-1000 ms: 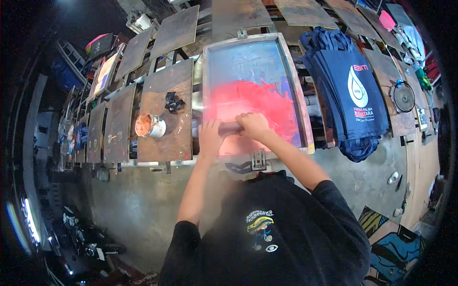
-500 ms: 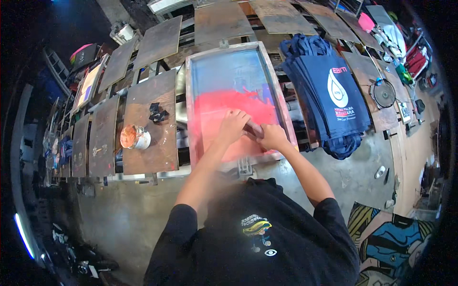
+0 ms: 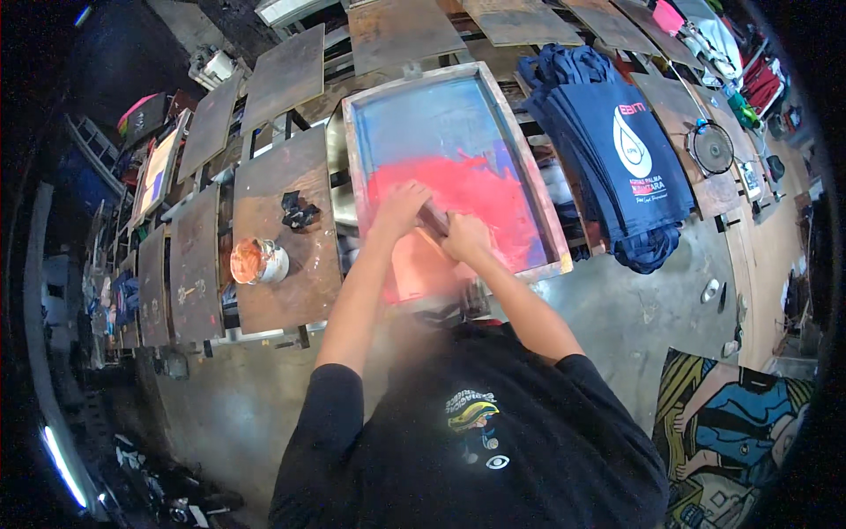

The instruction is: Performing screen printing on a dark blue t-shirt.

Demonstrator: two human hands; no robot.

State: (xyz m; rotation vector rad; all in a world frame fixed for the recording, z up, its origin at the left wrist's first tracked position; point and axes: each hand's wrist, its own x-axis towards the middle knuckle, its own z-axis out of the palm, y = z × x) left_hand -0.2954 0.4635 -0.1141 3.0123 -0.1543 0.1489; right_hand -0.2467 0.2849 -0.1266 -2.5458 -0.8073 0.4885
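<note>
Both my hands grip a squeegee [image 3: 433,219] with a dark reddish handle, inside a wooden-framed printing screen [image 3: 553,231]. My left hand [image 3: 403,204] is closed over its left end, and my right hand [image 3: 466,236] wraps its right end. The blade is hidden under my hands. Red-pink ink [image 3: 504,210] covers the near and middle part of the blue mesh [image 3: 423,115], thicker on the right. A paler pink-orange area [image 3: 414,269] shows close to my forearms.
To the left, a board [image 3: 300,295] bears an ink-smeared white tub [image 3: 275,262] and a crumpled black scrap [image 3: 300,211]. Navy printed bags [image 3: 589,132] are stacked to the right. A round dark item [image 3: 710,148] lies farther right. More boards [image 3: 404,37] line the far side.
My hands and the squeegee have shifted left across the screen, away from its right rim. The whole view has turned slightly, so the screen looks tilted. Both hands keep their grip.
</note>
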